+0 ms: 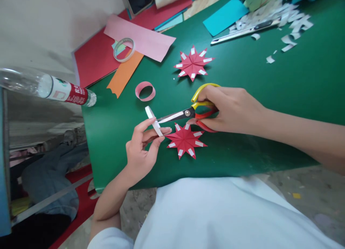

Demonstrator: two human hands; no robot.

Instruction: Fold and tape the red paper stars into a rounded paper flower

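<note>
My left hand (142,153) pinches a narrow roll of white tape (150,113) between thumb and fingers. In my right hand (231,109) is a pair of scissors (182,114) with yellow and red handles. Its blade tips reach to the tape at my left fingertips; the exact contact is hard to make out. Just below the blades lies a folded red paper star (184,140), with white tape pieces on most of its points. A second red paper star (193,64), also with white pieces on its points, lies farther up the green table.
A pink ring (139,91) lies left of the scissors. Beyond it are a tape roll (117,56), orange paper (125,74) and pink paper (151,40). A plastic bottle (72,93) is at the left edge. A utility knife (242,32) lies by white paper scraps (299,22).
</note>
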